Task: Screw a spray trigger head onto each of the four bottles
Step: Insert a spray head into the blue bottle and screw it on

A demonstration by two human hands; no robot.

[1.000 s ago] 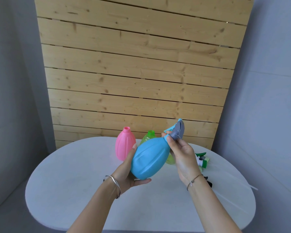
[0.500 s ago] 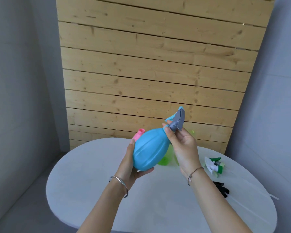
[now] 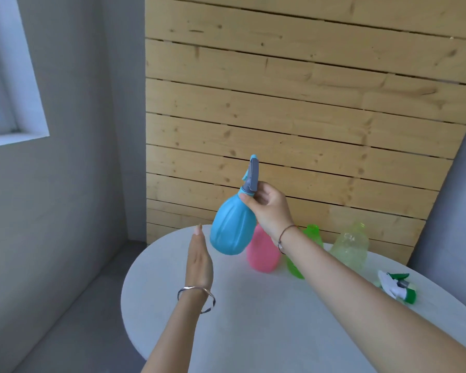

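Right hand (image 3: 269,211) clamped around neck of blue bottle (image 3: 233,230), grey trigger head (image 3: 253,176) fitted above the fingers, bottle held tilted above white table (image 3: 253,319), left hand (image 3: 199,261) flat, fingers together, just beside its base, empty

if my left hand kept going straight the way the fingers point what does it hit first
Probably nothing on the table. The open left hand points up and away, passing left of the blue bottle held by the right hand, towards the wooden slat wall; depth is unclear.

3 bottles (image 3: 262,251) left of trigger head (image 3: 396,286)
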